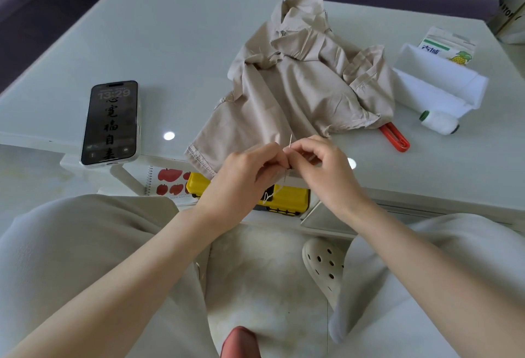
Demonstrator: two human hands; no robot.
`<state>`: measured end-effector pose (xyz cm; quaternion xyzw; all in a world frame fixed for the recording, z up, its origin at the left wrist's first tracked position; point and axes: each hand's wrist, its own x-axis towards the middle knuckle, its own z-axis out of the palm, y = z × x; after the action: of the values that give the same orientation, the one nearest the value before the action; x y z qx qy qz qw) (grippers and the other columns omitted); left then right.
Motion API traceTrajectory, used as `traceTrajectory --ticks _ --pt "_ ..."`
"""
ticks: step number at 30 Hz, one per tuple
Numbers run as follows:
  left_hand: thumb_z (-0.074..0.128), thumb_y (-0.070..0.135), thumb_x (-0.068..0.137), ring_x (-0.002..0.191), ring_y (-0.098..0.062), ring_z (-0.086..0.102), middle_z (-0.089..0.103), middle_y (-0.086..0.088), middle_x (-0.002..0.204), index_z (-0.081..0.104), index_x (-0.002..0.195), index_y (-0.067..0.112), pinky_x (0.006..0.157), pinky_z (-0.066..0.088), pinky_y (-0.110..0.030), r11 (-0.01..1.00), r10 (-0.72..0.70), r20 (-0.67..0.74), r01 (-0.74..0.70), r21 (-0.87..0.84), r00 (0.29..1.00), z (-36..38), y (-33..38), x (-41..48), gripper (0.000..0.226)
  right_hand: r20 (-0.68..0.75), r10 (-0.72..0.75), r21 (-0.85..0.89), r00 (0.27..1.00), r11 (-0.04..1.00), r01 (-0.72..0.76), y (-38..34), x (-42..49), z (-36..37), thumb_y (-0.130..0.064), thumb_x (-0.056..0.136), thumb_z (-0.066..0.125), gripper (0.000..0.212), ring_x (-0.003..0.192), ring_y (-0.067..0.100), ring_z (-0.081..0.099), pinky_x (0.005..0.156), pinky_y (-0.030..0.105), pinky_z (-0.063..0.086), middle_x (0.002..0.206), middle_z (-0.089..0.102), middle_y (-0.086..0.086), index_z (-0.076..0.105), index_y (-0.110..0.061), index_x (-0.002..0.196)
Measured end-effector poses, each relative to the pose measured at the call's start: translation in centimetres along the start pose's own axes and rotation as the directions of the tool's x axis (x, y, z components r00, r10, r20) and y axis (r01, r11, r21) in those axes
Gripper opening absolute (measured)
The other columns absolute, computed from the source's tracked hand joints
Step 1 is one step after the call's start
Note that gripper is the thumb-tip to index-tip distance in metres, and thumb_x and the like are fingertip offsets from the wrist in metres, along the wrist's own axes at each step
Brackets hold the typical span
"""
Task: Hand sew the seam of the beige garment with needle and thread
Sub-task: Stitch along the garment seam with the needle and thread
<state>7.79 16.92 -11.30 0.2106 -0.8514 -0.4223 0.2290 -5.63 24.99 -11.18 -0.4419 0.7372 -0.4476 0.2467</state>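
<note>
The beige garment (295, 79) lies crumpled on the white table (176, 45), its stitched hem hanging over the near edge. Just in front of that hem my two hands meet. My right hand (318, 164) pinches a thin needle (290, 140) that points up and away between the fingertips. My left hand (247, 176) pinches white thread (270, 194) right beside it, and a loop of the thread dangles below the fingers. A spool of white thread (439, 122) lies on its side to the right of the garment.
A phone (112, 122) lies at the table's near left edge. Red-handled scissors (396, 139) poke out from under the garment. Folded white cloth (437, 85) and a pineapple carton (449, 45) sit far right. A yellow box (284, 198) and apple notebook (170, 184) lie on a lower shelf.
</note>
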Motion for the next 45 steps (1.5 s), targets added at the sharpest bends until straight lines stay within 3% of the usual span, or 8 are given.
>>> traceTrajectory --ticks 10,14,17,20,30,38,42,45 --pt "0.060 0.016 0.089 0.075 -0.008 0.060 0.065 0.009 0.077 0.064 0.087 0.021 0.072 0.050 -0.041 0.971 -0.121 0.243 0.063 0.232 0.963 -1.2 -0.9 -0.1 0.007 -0.124 0.051 0.263 0.991 0.965 -0.017 -0.7 0.4 -1.6 -0.016 0.096 0.054 0.021 0.053 -0.005 0.048 0.057 0.006 0.038 0.063 0.056 -0.017 0.067 -0.022 0.080" --pt "0.059 0.038 0.087 0.078 -0.001 0.057 0.058 0.019 0.082 0.059 0.089 0.028 0.074 0.051 -0.034 0.925 -0.182 0.261 0.075 0.372 0.948 -1.0 -0.8 -0.1 0.010 -0.107 0.062 0.368 0.992 0.930 -0.019 -0.6 0.5 -2.0 -0.013 0.097 0.052 0.022 0.073 -0.007 0.059 0.067 0.009 0.045 0.076 0.066 -0.013 0.066 -0.021 0.081" --pt "0.054 0.055 0.080 0.088 -0.003 0.054 0.052 0.016 0.096 0.050 0.097 0.028 0.079 0.046 -0.024 0.965 -0.159 0.144 0.123 0.229 0.977 -0.5 -0.4 0.3 0.032 -0.034 0.018 0.380 0.999 0.925 -0.004 -0.9 0.2 -1.7 -0.014 0.096 0.053 0.020 0.078 -0.006 0.060 0.075 0.010 0.045 0.076 0.067 -0.016 0.067 -0.020 0.083" --pt "0.058 0.042 0.087 0.100 -0.004 0.054 0.059 0.010 0.107 0.053 0.114 0.024 0.088 0.041 -0.015 0.982 -0.181 0.167 0.169 0.086 0.969 -0.4 0.6 0.6 0.033 0.009 -0.004 0.364 1.000 0.932 0.000 -1.0 0.0 -1.4 -0.016 0.096 0.053 0.019 0.070 -0.004 0.058 0.068 0.009 0.044 0.074 0.065 -0.011 0.067 -0.018 0.084" --pt "0.048 0.027 0.095 0.063 -0.013 0.050 0.049 0.009 0.054 0.064 0.081 0.015 0.069 0.043 -0.016 0.895 -0.167 0.169 0.222 -0.387 0.971 -1.5 1.8 0.8 0.025 -0.214 0.186 0.182 0.959 0.972 -0.148 1.4 1.7 -2.3 -0.016 0.096 0.051 0.026 0.062 -0.004 0.053 0.065 0.010 0.042 0.067 0.058 -0.012 0.062 -0.024 0.075" --pt "0.052 0.025 0.090 0.056 -0.016 0.045 0.046 0.006 0.056 0.063 0.077 0.014 0.065 0.043 -0.022 0.669 -0.046 0.107 0.111 -0.735 0.993 -2.6 1.7 0.7 0.020 -0.316 -0.077 -0.238 0.946 0.971 -0.001 2.1 1.7 -2.3 -0.008 0.095 0.050 0.020 0.074 0.000 0.050 0.068 0.003 0.033 0.086 0.057 0.003 0.059 -0.010 0.078" --pt "0.050 0.024 0.093 0.055 -0.014 0.036 0.044 -0.025 0.064 0.068 0.074 0.018 0.062 0.038 -0.029 0.759 -0.157 0.124 0.201 -0.620 0.980 -2.4 1.7 0.6 0.027 -0.265 0.043 0.035 0.963 0.999 -0.035 1.1 1.3 -2.0 -0.015 0.098 0.046 0.020 0.080 -0.001 0.057 0.070 0.004 0.038 0.093 0.066 -0.002 0.061 -0.011 0.086" --pt "0.049 0.020 0.097 0.059 -0.022 0.035 0.043 -0.012 0.057 0.069 0.084 0.010 0.060 0.033 -0.036 0.847 -0.245 0.204 0.312 -0.430 0.948 -1.7 1.9 0.3 0.026 -0.110 -0.002 0.265 0.994 0.964 0.032 0.2 0.6 -1.8 -0.011 0.101 0.038 0.026 0.087 0.009 0.065 0.078 0.016 0.048 0.091 0.069 0.000 0.057 -0.013 0.084"
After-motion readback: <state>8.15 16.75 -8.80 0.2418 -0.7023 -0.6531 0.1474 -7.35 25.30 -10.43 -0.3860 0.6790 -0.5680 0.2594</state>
